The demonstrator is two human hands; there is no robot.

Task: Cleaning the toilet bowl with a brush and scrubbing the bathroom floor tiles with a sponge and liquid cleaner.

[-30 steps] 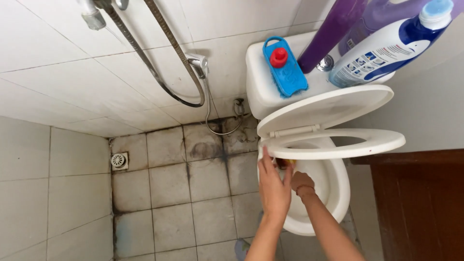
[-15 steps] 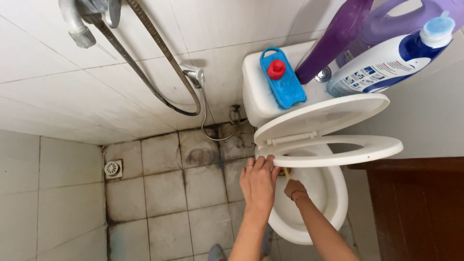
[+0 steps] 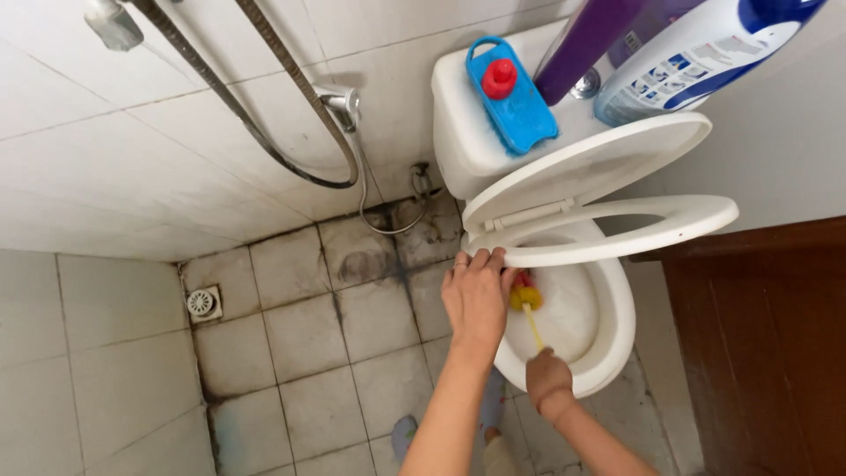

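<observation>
My left hand rests on the left rim of the white toilet bowl, its fingertips touching the underside of the raised toilet seat. My right hand grips the yellow handle of a toilet brush. The brush's yellow and red head sits inside the bowl, just under the seat near my left hand. The lid stands tilted up behind the seat.
The cistern carries a blue bottle with a red cap, a purple bottle and a white and blue bottle. A hose hangs on the tiled wall. A floor drain lies left; a wooden panel stands right.
My right hand has slid back toward the bowl's front, and the brush is now visible in the bowl. My left hand stays at the rim. The view has moved closer and shifted.
</observation>
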